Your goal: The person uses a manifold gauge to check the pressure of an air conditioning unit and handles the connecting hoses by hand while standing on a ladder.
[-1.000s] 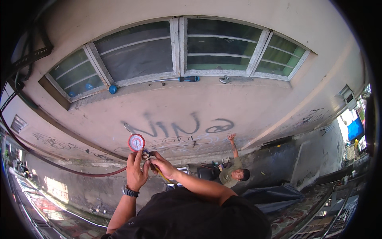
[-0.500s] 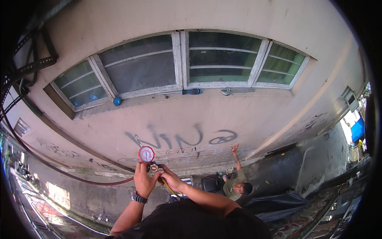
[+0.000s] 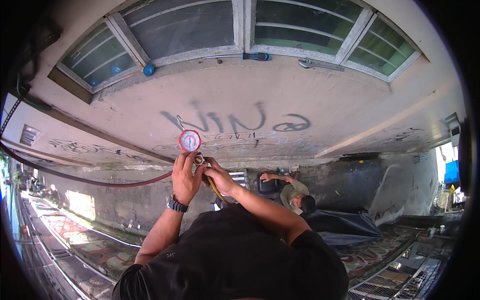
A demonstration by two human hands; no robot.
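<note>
A round pressure gauge [image 3: 189, 141] with a red rim and a wire hook on top stands upright in front of me. My left hand [image 3: 184, 179], with a black watch on its wrist, is closed round the gauge's valve body [image 3: 199, 160]. From the right, my right hand [image 3: 221, 179] has its fingers closed at the end of a yellow hose [image 3: 215, 190] just under the valve. The fingers partly hide the fitting there. A dark red hose [image 3: 110, 184] comes in from the left and ends behind my left hand.
Along the window ledge lie a blue-handled screwdriver [image 3: 256, 56], an adjustable wrench [image 3: 320, 64] and a blue round cap [image 3: 148, 70]. Far below, another person [image 3: 295, 195] sits near a dark seat [image 3: 268, 185]. Black sheeting [image 3: 345, 225] is at the lower right.
My view has tipped downward, so the window and ledge sit higher. The person below has lowered a raised arm. Both my hands keep their hold on the gauge and hose.
</note>
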